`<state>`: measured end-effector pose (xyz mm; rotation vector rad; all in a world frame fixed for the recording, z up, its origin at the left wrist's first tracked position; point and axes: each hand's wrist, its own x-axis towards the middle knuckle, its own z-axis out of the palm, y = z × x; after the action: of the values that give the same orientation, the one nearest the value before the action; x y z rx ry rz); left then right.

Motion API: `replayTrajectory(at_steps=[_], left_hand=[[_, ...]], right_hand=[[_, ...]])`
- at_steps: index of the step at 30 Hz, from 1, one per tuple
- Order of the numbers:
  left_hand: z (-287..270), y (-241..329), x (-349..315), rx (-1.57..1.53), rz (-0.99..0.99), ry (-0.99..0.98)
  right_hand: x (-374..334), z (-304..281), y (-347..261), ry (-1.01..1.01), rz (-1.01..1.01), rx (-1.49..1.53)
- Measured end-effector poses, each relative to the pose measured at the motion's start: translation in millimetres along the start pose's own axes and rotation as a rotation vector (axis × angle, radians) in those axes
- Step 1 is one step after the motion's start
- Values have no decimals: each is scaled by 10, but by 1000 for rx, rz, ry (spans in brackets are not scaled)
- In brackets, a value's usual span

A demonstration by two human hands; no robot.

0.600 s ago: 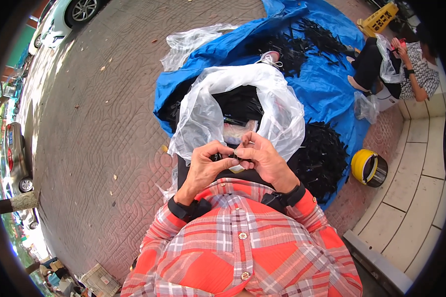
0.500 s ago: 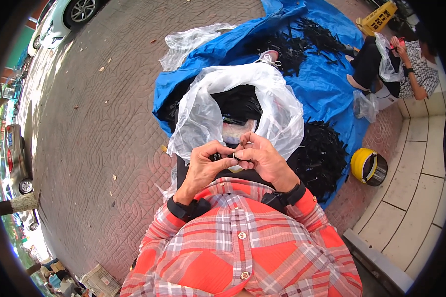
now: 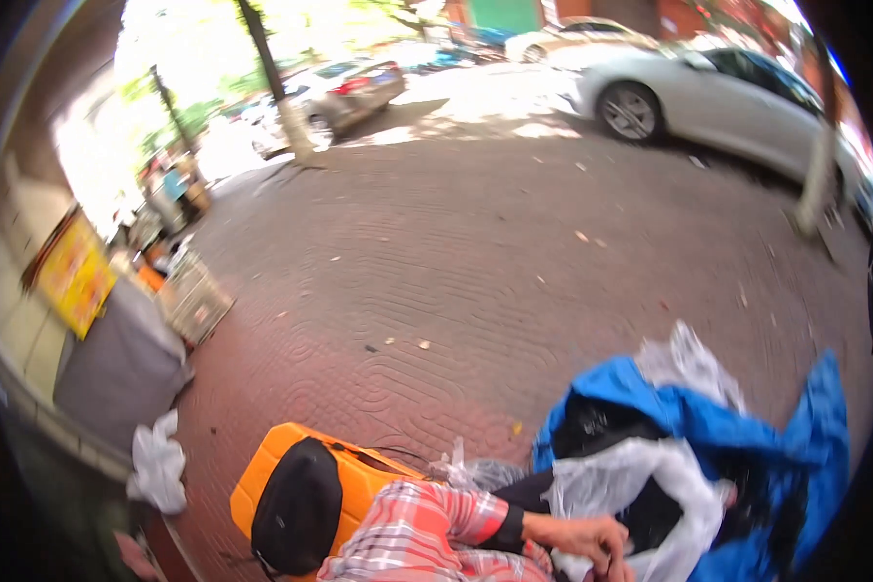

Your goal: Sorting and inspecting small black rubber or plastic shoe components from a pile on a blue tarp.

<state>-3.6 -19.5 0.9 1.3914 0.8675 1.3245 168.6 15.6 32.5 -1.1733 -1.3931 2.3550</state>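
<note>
My left hand [image 3: 592, 539] comes in at the bottom edge, a black band round its wrist and a red plaid sleeve behind it. Its fingers are bent inward and blurred, and whatever lies between them cannot be made out. Beside the hand, a clear-white plastic bag [image 3: 696, 519] stands with its mouth spread wide and dark contents inside. A blue tarp [image 3: 813, 427] lies around and beyond the bag, with black material in its folds. No part of my right hand can be told for certain.
An orange case [image 3: 268, 464] with a black pad [image 3: 301, 504] is close on my left. Farther left are a white plastic bag [image 3: 158, 466], a grey covered object [image 3: 121, 373] and a yellow sign [image 3: 76, 281]. A silver car [image 3: 723, 92] and tree trunks stand beyond the paving.
My view has swung left and up, from the bag and both hands to the pavement and cars. The right hand has left clear sight; the left hand now shows at the bottom edge.
</note>
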Motion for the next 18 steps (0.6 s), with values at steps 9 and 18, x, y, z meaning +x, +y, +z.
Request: replayTrajectory(at_steps=[9,18], left_hand=[[-205,-422,-128,-357,-657,283],[-181,-286,-100,-364,-539,273]], right_hand=[[320,216,-100,115,-726,-613],[391,201,-79,217,-375,-367]])
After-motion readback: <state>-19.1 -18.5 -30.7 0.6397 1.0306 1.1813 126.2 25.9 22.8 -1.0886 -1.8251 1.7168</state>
